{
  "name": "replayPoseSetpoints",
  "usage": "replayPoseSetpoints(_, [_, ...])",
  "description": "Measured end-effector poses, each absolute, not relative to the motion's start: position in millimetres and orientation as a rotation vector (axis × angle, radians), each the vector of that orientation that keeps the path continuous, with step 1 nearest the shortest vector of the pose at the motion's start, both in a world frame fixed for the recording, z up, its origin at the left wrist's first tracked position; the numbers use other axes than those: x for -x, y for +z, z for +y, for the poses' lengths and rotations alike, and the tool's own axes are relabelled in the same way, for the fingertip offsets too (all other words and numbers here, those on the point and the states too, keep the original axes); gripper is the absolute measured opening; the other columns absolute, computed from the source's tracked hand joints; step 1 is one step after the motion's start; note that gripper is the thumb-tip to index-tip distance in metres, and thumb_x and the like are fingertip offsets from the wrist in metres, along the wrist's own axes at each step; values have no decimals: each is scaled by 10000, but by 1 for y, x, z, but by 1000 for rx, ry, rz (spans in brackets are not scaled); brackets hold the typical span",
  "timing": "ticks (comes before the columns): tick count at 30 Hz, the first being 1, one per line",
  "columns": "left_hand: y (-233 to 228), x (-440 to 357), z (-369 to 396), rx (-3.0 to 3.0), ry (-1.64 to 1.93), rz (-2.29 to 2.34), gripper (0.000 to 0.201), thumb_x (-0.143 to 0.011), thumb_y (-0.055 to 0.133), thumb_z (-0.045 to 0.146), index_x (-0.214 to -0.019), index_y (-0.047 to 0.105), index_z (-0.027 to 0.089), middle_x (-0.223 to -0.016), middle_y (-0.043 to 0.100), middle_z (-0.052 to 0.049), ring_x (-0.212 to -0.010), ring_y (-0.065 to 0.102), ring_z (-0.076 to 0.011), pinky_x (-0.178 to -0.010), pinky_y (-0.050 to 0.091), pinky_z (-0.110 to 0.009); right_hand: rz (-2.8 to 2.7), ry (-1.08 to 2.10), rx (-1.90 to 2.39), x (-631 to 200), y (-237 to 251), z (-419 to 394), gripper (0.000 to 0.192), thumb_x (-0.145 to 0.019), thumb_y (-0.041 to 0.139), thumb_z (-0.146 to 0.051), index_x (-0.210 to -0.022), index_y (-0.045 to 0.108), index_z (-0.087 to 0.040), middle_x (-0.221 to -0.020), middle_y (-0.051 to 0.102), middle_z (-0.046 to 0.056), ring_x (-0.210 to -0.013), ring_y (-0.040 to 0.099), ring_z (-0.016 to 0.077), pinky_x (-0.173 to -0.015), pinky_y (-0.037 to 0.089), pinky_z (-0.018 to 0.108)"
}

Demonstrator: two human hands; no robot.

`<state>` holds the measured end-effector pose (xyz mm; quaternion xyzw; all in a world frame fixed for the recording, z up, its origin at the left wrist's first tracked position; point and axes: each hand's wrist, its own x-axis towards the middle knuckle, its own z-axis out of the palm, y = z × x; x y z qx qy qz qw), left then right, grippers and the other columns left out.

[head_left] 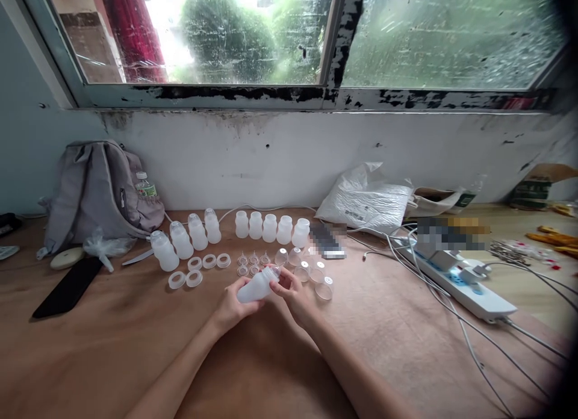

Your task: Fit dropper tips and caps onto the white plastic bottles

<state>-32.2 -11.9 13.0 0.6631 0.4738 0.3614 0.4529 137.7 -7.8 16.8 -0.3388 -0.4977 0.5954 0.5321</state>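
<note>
now the left hand (235,307) grips a small white bottle (256,286) by its base, just below the centre of the frame, and the right hand (289,289) pinches at its neck. the risk i see — the bottle lies tilted, so a slip of the fingers could drop it on the domed caps (316,277) and rings (203,263) lying close on the table (406,347) and scatter them. the standing bottles (271,226) behind could fall too.
</note>
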Motion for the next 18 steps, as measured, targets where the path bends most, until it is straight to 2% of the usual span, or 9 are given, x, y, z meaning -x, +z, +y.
replayPoseSetpoints(6, [11,28,-23,-2106,1161,1354,342,-697,591,311,-1015,517,208,-910,618,-38,-787,594,-180,-672,476,-260,-1275,1324,822,-136,17,-10,347,-743,615,-330,-1075,554,-250,-1079,587,41,-1019,513,212,-878,402,337])
replayPoseSetpoints(9, [8,32,-18,-2250,1229,1401,376,-734,569,318,-1081,481,204,-963,604,-62,-854,588,-198,-722,481,-288,-1421,1240,859,-139,18,-7,381,-769,577,-343,-1132,511,-249,-1067,586,46,-928,555,195,-817,441,328])
replayPoseSetpoints(11, [6,36,-13,-2305,1251,1451,391,-753,557,330,-1111,463,207,-982,593,-65,-894,578,-206,-759,475,-305,-1526,1020,1012,-143,17,-2,393,-778,553,-349,-1151,493,-240,-1039,592,59,-792,582,186,-713,472,325])
replayPoseSetpoints(13, [5,39,-8,-2305,1256,1504,385,-761,552,346,-1113,463,219,-999,578,-59,-914,572,-205,-768,477,-303,-1578,649,1242,-148,14,3,357,-796,513,-334,-1138,502,-232,-1066,576,77,-735,583,194,-649,466,334])
replayPoseSetpoints(16, [4,42,-5,-2285,1231,1573,387,-749,558,382,-1100,481,240,-1029,538,-55,-904,570,-205,-713,496,-290,-1591,173,1540,-160,9,11,318,-820,434,-249,-1128,512,-233,-1198,493,94,-849,575,238,-660,438,351])
replayPoseSetpoints(18, [2,41,-5,-2304,1201,1575,403,-735,565,401,-1101,493,248,-1007,524,-52,-885,566,-208,-673,502,-289,-1612,60,1699,-167,4,14,349,-803,419,-180,-1139,504,-230,-1228,461,106,-862,575,246,-639,422,340])
